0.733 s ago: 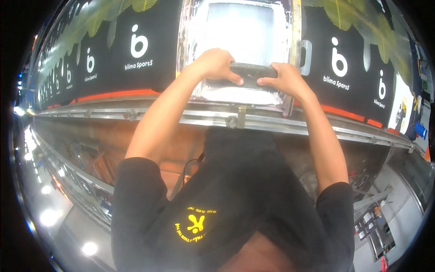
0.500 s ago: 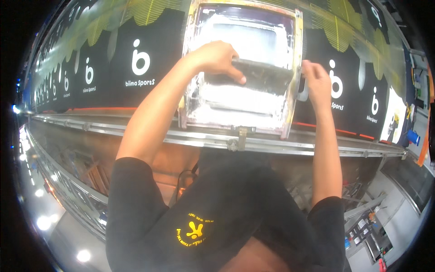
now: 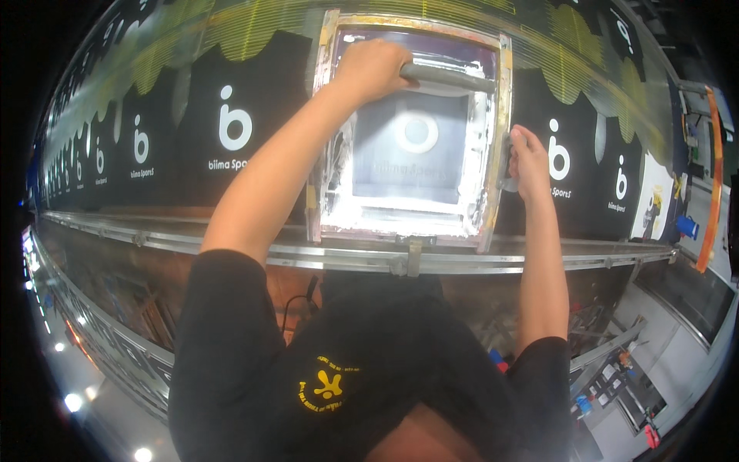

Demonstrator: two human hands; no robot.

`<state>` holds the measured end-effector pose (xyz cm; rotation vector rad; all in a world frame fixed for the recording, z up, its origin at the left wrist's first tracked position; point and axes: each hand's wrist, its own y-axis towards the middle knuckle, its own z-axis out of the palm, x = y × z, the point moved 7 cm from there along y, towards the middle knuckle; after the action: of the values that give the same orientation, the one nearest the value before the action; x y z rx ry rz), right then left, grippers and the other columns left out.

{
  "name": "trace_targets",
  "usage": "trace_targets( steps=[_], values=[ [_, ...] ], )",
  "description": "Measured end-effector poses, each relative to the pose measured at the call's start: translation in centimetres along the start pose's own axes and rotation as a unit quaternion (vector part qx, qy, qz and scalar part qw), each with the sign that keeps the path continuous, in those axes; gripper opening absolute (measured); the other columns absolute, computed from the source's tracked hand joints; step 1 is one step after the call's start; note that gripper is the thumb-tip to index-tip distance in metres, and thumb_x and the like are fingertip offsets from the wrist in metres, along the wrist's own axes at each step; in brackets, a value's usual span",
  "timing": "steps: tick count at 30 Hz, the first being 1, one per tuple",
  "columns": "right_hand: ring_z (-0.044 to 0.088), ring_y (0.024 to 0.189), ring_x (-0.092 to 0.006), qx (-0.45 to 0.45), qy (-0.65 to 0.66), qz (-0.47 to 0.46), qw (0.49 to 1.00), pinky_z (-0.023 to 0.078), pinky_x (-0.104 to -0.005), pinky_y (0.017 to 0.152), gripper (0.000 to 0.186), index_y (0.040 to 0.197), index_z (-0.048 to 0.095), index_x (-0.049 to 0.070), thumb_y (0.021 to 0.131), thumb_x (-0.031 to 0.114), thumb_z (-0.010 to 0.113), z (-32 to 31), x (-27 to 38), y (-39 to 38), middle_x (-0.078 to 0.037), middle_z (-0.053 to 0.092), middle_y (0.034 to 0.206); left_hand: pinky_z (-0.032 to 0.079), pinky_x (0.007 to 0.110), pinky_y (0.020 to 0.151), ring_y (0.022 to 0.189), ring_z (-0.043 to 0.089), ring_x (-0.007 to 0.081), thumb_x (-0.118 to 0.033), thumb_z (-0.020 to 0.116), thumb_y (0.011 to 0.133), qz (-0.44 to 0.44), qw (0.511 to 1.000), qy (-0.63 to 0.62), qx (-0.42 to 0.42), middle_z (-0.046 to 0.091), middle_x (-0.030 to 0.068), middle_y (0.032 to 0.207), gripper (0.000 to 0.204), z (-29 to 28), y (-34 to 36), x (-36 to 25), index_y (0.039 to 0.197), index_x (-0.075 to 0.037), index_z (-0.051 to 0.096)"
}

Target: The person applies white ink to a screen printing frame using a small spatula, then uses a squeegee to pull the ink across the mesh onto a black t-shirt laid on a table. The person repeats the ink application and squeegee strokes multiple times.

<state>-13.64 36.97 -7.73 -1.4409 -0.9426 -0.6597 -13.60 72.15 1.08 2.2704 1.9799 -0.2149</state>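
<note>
My left hand (image 3: 375,68) is closed round the left end of a long grey squeegee (image 3: 454,77), which spans the far part of a framed printing screen (image 3: 504,100). White ink is smeared along the mesh edges and below the squeegee. A ring-shaped pattern shows through the grey mesh nearer to me. At the frame's right side, my right hand (image 3: 528,163) has its fingers curled in; a small pale part shows beside it, and what the fingers grip is hidden. Under and beside the screen lie black fabric pieces (image 3: 231,165) with white printed marks.
A metal rail (image 3: 339,260) runs along the near table edge, with a small clamp (image 3: 413,258) below the frame. More printed black pieces (image 3: 141,154) line the table leftward. A blue cup-like object (image 3: 687,226) and an orange strip (image 3: 714,185) are at far right.
My left hand has carried the squeegee from the screen's middle to its far end, uncovering the patterned mesh. My right hand sits slightly lower by the frame, its fingers more curled.
</note>
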Motion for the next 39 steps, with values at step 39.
trace_targets(
  steps=[39],
  values=[
    [0.071, 0.087, -0.0188, -0.142, -0.145, -0.152, 0.967, 0.056, -0.0368, 0.084, 0.034, 0.124, 0.072, 0.012, 0.097, 0.032, 0.076, 15.1, -0.9, -1.3, -0.01, 0.077, 0.1, 0.054, 0.042, 0.067, 0.078, 0.071, 0.0289, -0.052, 0.085, 0.085, -0.024, 0.998, 0.007, -0.052, 0.074, 0.005, 0.081, 0.04, -5.5, -15.2, 7.8, 0.089, -0.013, 0.078]
  ],
)
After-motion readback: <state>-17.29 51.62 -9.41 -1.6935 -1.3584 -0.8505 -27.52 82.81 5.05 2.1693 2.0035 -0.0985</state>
